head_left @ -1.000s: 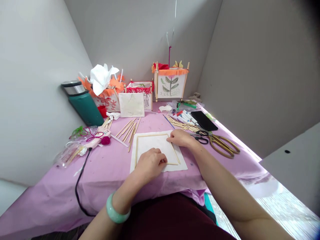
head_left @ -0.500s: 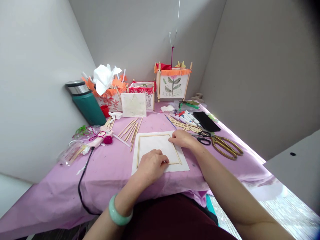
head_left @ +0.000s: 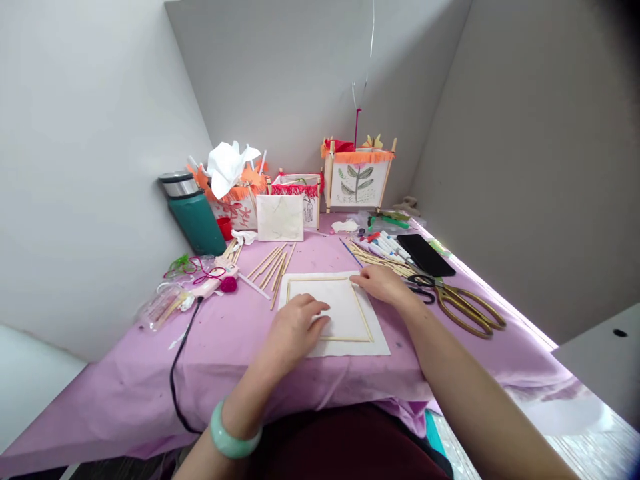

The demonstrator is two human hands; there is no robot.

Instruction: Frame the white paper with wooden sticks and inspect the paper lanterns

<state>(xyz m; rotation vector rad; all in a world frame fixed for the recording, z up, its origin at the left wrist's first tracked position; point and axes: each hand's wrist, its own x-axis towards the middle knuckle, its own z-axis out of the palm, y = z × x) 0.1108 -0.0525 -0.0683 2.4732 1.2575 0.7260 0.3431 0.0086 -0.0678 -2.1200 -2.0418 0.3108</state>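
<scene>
A square of thin wooden sticks (head_left: 362, 315) lies on a white sheet (head_left: 383, 343) near the table's front edge. Over the sheet's left part is my left hand (head_left: 299, 325), with thumb and fingers apart and nothing between them; it covers the frame's lower left corner. My right hand (head_left: 381, 283) rests at the upper right corner of the square, its fingertips together on the stick ends there. Whether those fingers pinch a stick or only press on it is too small to tell.
Behind the sheet lie loose sticks (head_left: 270, 267), markers (head_left: 390, 245) and a black phone (head_left: 426, 255). Gold scissors (head_left: 467, 308) are at the right. A glue gun (head_left: 210, 285) with a black cord, a green bottle (head_left: 196, 217) and decorated paper boxes (head_left: 359, 181) stand or lie farther off.
My left hand has let go of the bottom stick, moved slightly up and left, and opened. My right hand stays at the upper right corner. The whole view has shifted slightly.
</scene>
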